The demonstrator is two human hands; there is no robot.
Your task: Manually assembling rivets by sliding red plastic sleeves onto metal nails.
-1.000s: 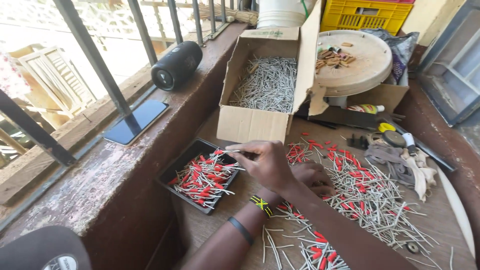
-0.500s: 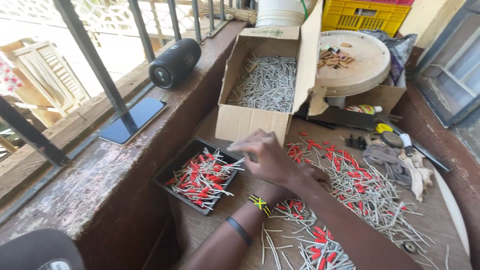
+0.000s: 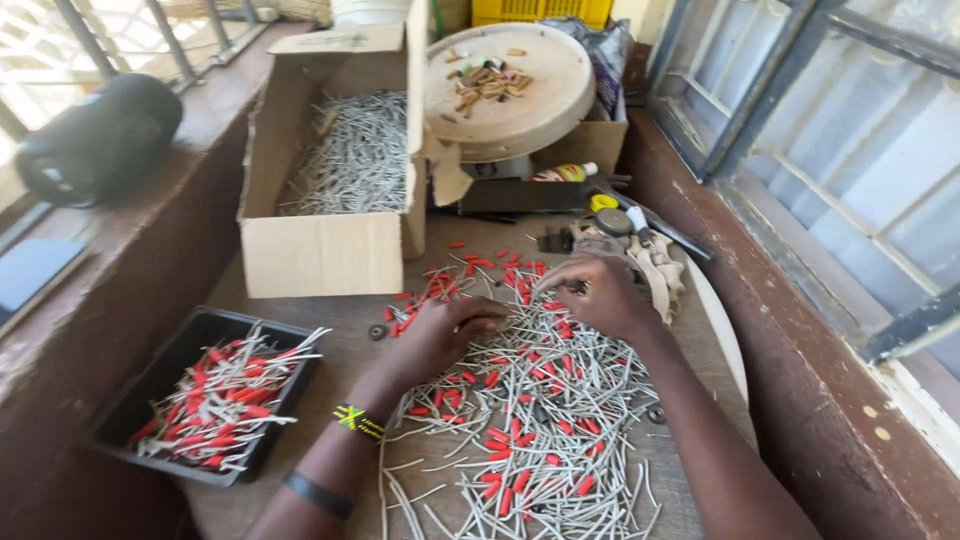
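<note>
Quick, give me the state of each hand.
Left hand: curled, knuckles up, resting on the red-tipped sticks; grip cannot be told.
Right hand: fingers bent down onto the same pile; grip cannot be told.

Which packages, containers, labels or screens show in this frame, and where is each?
Open brown cardboard box: left of centre, filled with grey sticks.
Shallow black plastic tray: lower left, holding red-tipped sticks.
Yellow plastic crate: top edge, slatted.
Flat dark phone-like slab: on the left ledge, screen blank.
Small bottle with a yellow-and-red label: lying under the round cream board.

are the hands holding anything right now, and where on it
It cannot be told. The left hand and right hand rest palm-down on the pile of red-tipped sticks, fingers curled into it; any grip is hidden.
</note>
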